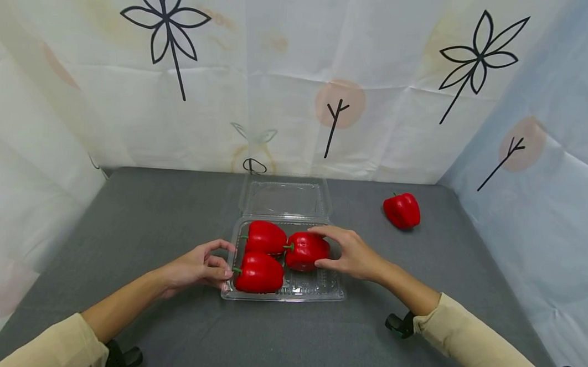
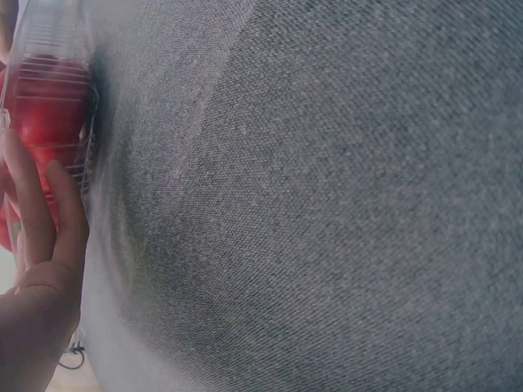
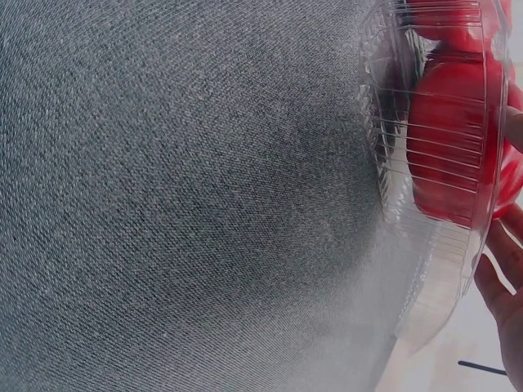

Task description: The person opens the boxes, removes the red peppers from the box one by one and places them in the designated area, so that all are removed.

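Pepper (image 1: 304,257) between right-hand fingers (image 1: 332,232)

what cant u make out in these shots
Head: floor of the clear clamshell, partly hidden by three red bell peppers.
Left wrist: part of the left hand, cut off by left edge.
Right wrist: part of the right hand, cut off by right edge.

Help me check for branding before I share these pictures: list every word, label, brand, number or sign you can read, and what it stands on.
There is no readable text in any view.
Red peppers: no label or sticker visible.
Plastic box: ridges show; any moulded lettering is too small to read.
Wall cloth: line-drawn flowers and twigs, no words.
Black wristbands: no mark can be made out.
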### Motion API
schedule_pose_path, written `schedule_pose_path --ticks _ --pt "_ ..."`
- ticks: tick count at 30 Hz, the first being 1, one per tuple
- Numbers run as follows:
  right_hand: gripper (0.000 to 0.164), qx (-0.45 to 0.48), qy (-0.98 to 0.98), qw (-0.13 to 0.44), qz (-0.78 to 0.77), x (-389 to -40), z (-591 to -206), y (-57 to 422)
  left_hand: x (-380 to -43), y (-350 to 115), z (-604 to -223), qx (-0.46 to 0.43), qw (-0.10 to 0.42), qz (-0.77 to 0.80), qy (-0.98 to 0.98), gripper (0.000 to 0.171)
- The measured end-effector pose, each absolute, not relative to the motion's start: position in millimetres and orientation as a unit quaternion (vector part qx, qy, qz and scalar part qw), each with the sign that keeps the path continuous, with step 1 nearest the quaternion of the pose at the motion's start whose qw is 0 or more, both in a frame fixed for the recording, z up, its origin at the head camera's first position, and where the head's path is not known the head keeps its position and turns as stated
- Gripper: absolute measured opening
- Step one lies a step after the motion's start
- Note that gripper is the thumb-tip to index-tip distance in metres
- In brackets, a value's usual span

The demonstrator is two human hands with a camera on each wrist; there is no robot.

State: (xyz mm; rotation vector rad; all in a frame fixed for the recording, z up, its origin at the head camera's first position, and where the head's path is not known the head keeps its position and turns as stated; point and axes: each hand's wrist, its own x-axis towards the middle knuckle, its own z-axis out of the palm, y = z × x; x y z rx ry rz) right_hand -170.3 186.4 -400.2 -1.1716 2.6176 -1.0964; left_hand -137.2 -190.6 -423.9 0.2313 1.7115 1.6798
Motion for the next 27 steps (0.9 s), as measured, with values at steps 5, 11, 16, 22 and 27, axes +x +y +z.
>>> schedule_pose_path --ticks 5,11,16,22,27 --pt "0.062 -0.384 0.85 0.03 -0.36 -170.0 -398.7 187.1 -137.7 -190.6 -424.4 0.087 0.357 0.652 0.663 0.061" --pt "0.061 -0.384 0.848 0.014 -0.365 -171.6 -394.6 189.3 -138.1 -190.1 -424.9 0.086 0.354 0.652 0.664 0.055" --pt "0.061 -0.377 0.851 -0.009 -0.366 -174.0 -389.6 194.2 -137.0 -190.4 -422.9 0.093 0.354 0.654 0.662 0.051" --pt "0.062 -0.361 0.852 -0.057 -0.375 -176.0 -383.7 199.4 -135.2 -190.6 -420.1 0.094 0.352 0.657 0.66 0.049" --pt "0.063 -0.334 0.856 -0.094 -0.382 -178.1 -381.9 204.7 -136.5 -189.5 -421.7 0.086 0.354 0.653 0.664 0.05"
